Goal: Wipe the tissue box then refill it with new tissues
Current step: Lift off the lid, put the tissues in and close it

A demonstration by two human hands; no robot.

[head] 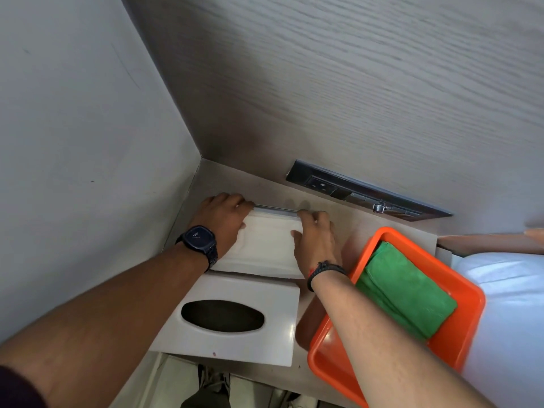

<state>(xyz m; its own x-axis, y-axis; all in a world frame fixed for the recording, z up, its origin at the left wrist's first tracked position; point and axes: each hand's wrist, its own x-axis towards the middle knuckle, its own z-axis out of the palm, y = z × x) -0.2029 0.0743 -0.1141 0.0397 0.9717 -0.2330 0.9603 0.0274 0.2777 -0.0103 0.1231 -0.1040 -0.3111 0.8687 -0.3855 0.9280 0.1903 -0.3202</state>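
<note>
A white stack of tissues (265, 245) lies in the open base of the tissue box on the small corner table. My left hand (222, 220), with a black watch on the wrist, grips the stack's left end. My right hand (316, 240) presses on its right end, fingers curled over the far edge. The box's white lid (273, 337), with a dark oval slot, lies flat on the table just in front of the stack. A thin metal rod (276, 208) runs along the far edge of the stack between my hands.
An orange tray (459, 325) holding a folded green cloth (406, 293) sits at the right, partly under my right forearm. A dark socket panel (365, 191) is set in the back wall. Walls close in the left and back. White bedding (512, 304) lies at the far right.
</note>
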